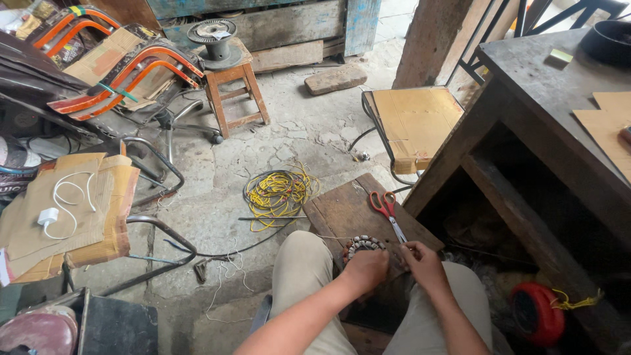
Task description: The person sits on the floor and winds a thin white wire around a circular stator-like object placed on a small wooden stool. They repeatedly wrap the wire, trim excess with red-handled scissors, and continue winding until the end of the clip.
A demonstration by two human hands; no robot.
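Note:
A round motor stator [363, 246] with wound coils lies on a dark wooden board [342, 210] between my knees. My left hand [365, 269] rests on the stator's near edge and grips it. My right hand [424, 261] is just right of the stator, fingers pinched on a thin wire that I can barely make out. Red-handled scissors [386, 207] lie on the board just beyond my hands, blades pointing toward me.
A tangle of yellow wire [279, 190] lies on the concrete floor left of the board. A cardboard-topped stool [414, 121] and a dark workbench [559, 85] stand to the right. A wooden stool with a spool [217, 39] stands behind. A red round object [537, 313] sits lower right.

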